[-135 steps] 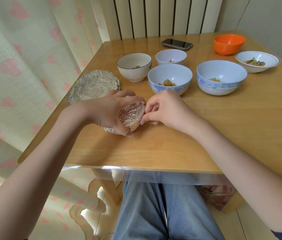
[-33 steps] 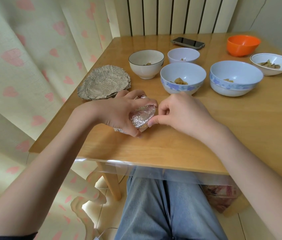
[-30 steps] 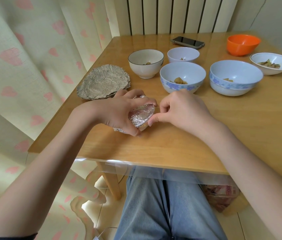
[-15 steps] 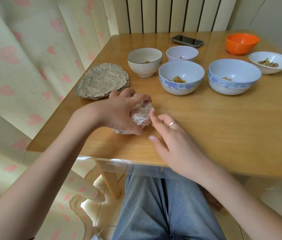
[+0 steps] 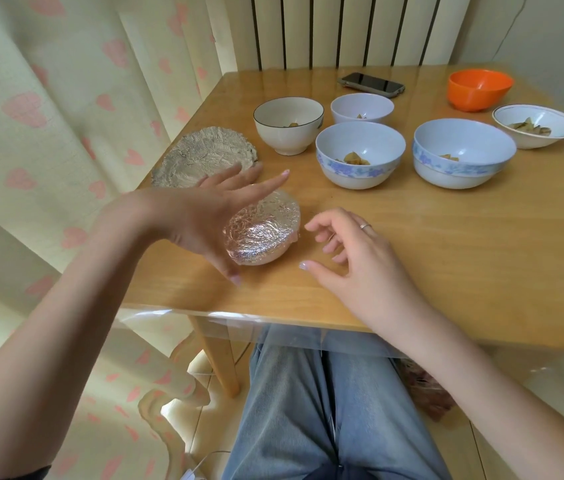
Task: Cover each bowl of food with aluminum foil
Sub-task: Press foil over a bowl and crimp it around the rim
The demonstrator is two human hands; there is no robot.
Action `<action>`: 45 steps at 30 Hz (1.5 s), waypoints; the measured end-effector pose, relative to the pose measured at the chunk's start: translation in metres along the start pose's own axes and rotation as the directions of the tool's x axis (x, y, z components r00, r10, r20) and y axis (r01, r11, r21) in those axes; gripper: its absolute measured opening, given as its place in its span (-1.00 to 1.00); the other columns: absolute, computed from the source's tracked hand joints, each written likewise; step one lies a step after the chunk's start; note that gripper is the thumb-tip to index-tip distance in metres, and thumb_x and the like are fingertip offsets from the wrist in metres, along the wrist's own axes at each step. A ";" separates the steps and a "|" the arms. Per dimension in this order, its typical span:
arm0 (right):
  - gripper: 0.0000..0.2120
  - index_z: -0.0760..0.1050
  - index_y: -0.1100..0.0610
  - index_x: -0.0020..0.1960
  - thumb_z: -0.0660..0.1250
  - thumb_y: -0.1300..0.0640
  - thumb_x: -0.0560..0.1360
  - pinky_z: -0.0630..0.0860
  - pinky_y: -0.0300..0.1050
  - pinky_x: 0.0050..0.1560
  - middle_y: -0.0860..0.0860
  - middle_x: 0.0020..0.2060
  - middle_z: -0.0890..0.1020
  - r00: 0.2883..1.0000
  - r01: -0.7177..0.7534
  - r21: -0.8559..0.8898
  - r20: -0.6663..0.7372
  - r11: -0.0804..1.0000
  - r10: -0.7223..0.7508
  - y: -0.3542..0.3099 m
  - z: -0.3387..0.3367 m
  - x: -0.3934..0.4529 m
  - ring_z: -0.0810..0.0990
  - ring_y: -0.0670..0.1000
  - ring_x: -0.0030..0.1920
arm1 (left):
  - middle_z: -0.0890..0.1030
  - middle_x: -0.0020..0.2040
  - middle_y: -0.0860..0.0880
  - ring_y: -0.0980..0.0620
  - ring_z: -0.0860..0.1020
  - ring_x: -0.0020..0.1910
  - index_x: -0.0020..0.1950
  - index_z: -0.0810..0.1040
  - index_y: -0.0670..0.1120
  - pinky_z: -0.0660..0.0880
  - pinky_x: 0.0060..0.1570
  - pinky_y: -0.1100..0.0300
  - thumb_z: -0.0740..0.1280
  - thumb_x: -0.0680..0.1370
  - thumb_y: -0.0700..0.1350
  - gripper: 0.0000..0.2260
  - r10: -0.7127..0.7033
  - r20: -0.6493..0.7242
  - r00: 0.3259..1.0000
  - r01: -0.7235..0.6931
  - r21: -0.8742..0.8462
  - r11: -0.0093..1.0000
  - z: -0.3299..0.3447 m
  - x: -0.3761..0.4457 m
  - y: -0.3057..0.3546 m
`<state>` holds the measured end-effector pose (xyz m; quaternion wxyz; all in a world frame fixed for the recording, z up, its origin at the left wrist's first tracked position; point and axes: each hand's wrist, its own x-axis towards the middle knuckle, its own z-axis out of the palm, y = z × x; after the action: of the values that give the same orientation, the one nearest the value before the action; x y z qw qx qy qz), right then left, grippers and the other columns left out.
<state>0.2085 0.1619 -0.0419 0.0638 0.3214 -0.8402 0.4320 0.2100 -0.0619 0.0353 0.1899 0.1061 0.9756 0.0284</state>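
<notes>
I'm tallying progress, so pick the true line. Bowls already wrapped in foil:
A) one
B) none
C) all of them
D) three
A: only the small bowl between the open hands has foil over its top; the other bowls behind it, like the flowered bowl, sit uncovered.

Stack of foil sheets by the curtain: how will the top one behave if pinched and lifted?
The foil sheets look thin and crinkled, so one likely lifts feather-light and droops from a one-point pinch. The wrinkled surfaces may snag, dragging the next sheet along. It probably holds creases: the foil on the covered bowl keeps its moulded shape with both hands off.
</notes>
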 end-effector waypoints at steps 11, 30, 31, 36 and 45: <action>-0.69 0.47 0.09 -0.14 0.49 -0.09 0.34 0.51 0.06 -0.20 -0.08 -0.31 0.48 0.994 -0.029 -0.037 -0.106 0.999 0.025 -0.011 0.017 0.006 0.43 -0.06 -0.28 | 0.04 0.47 0.06 -0.05 0.01 0.46 0.42 -0.13 0.54 0.21 0.36 -0.03 0.49 0.26 0.20 -0.02 -0.005 -0.136 0.991 -0.002 -0.048 0.999 0.017 0.012 0.018; -0.49 0.36 0.09 -0.54 0.54 -0.26 0.15 0.38 -0.09 -0.39 -0.08 -0.56 0.42 0.977 -0.207 -0.196 0.016 0.958 0.214 -0.011 -0.003 0.042 0.39 -0.04 -0.45 | 0.06 0.47 0.04 -0.07 0.04 0.44 0.45 0.00 0.45 0.26 0.33 -0.07 0.50 0.29 0.23 -0.11 -0.042 -0.112 0.993 0.038 -0.038 0.999 0.014 0.014 0.021; -0.45 0.32 0.09 -0.54 0.52 -0.29 0.15 0.38 -0.07 -0.38 -0.06 -0.56 0.41 0.977 -0.207 -0.228 0.006 0.951 0.214 -0.010 -0.005 0.045 0.39 -0.02 -0.45 | 0.08 0.46 0.02 -0.10 0.06 0.43 0.45 0.01 0.44 0.26 0.32 -0.08 0.48 0.32 0.22 -0.14 -0.066 -0.126 0.990 0.060 -0.057 0.997 0.014 0.015 0.021; -0.60 0.43 0.05 -0.42 0.47 -0.20 0.34 0.47 -0.07 -0.31 -0.08 -0.50 0.46 0.981 -0.196 -0.262 -0.054 0.945 0.188 0.000 -0.018 0.046 0.47 0.01 -0.38 | 0.19 0.43 -0.15 -0.26 0.14 0.41 0.50 0.04 0.33 0.28 0.30 -0.13 0.40 0.25 0.42 -0.09 -0.275 -0.203 0.940 0.261 -0.093 0.961 0.015 0.025 0.042; -0.71 0.51 -0.03 -0.13 0.44 -0.21 0.35 0.51 -0.07 -0.23 -0.10 -0.41 0.52 0.977 -0.184 -0.263 0.058 0.947 0.205 -0.008 -0.013 0.015 0.54 -0.04 -0.27 | -0.30 0.59 0.00 -0.13 -0.34 0.54 0.40 -0.48 0.39 -0.15 0.47 -0.26 0.36 0.01 0.49 0.25 -0.216 -0.043 0.975 0.217 0.018 0.976 -0.005 0.003 0.028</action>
<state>0.1992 0.1611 -0.0227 0.0263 0.2440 -0.9185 0.3101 0.2109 -0.0343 0.0415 0.1706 0.0005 0.9853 -0.0011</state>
